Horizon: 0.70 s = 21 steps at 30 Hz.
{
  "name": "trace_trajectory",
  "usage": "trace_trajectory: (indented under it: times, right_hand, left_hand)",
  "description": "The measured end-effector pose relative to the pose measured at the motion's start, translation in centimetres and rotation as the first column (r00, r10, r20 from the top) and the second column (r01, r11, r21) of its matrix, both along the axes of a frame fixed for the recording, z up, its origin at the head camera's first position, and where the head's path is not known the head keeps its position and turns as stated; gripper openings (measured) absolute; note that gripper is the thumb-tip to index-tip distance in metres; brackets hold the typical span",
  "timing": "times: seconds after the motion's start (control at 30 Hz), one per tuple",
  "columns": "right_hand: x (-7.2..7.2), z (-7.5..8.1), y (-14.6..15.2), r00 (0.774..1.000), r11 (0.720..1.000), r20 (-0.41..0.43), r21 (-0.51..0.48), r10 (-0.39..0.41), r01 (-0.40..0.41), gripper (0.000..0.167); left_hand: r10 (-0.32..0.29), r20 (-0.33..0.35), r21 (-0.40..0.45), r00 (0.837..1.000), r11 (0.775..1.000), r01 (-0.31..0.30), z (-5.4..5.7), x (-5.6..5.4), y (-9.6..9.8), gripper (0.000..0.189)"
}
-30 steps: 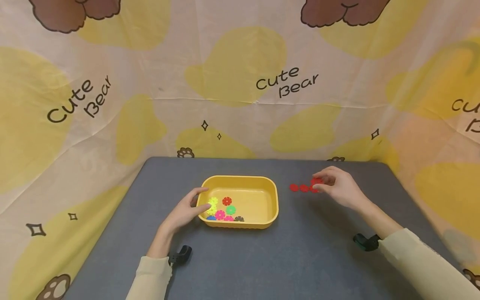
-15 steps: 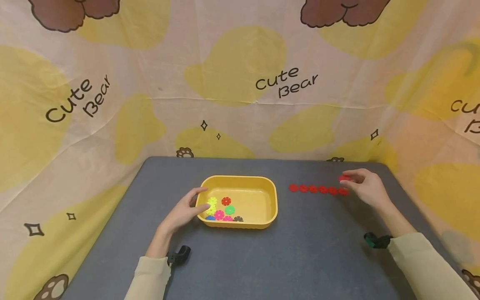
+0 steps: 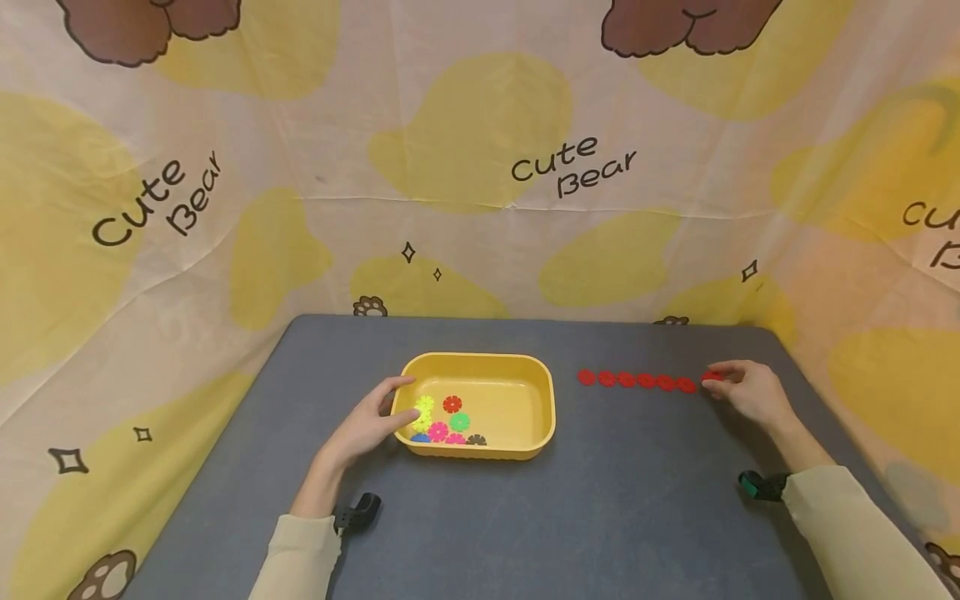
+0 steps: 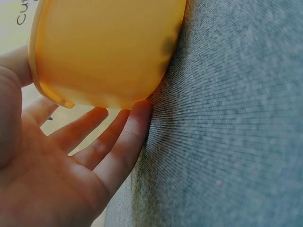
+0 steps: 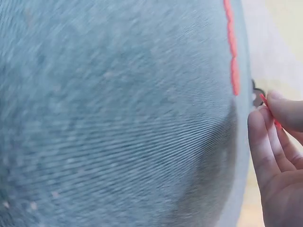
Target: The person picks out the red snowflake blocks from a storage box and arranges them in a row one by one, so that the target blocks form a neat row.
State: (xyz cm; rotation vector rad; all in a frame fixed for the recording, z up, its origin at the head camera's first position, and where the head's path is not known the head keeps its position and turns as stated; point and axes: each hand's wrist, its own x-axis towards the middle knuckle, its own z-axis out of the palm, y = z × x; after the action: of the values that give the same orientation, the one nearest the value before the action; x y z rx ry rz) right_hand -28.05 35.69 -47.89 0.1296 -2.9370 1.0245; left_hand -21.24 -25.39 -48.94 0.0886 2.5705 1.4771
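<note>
In the head view my left hand [image 3: 369, 422] holds the left end of a yellow plastic tray [image 3: 540, 358], its thumb over the rim. The left wrist view shows fingertips [image 4: 140, 109] against the tray's outer wall. Inside the tray lie loose notched snowflake discs: yellow [image 3: 424, 404], red [image 3: 452, 404], green [image 3: 460, 422], pink [image 3: 438, 432], blue and dark. My right hand [image 3: 757, 396] pinches a red snowflake disc [image 3: 711, 377] between thumb and fingers, just past the right end of a row of several red discs [image 3: 646, 381]. The right wrist view shows the held disc nearly edge-on.
A grey-blue cloth-covered table [image 3: 480, 525] carries everything. Behind it and at both sides hangs a printed curtain [image 3: 465, 167] close to the table's edges. Dark wrist straps sit at both sleeve cuffs.
The right hand has moved right along the row, and more red discs now lie in it. Over the last half second it lowered a red disc toward the row's end. The left hand stayed put.
</note>
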Motion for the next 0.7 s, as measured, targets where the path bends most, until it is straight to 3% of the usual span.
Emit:
trace_trajectory:
  times: [0.2,0.4,0.7]
  right_hand:
    - [0.0,-1.2,0.5,1.0,1.0,0.021,0.011,0.006,-0.006,0.045]
    - [-0.3,-1.6,0.4,0.999,0.998,-0.024,0.053,0.023,-0.021,0.04]
    - [-0.6,-0.8,0.3,0.998,0.997,-0.026,0.068,0.049,-0.047,0.034]
  left_hand:
    - [-0.003,0.004,0.012,1.0,1.0,0.003,0.1,0.1,0.0,0.066]
    - [-0.008,0.002,0.015,1.0,1.0,0.008,0.1,0.2,0.0,0.068]
    - [-0.006,-0.001,0.009,1.0,1.0,0.006,0.0,0.2,0.0,0.068]
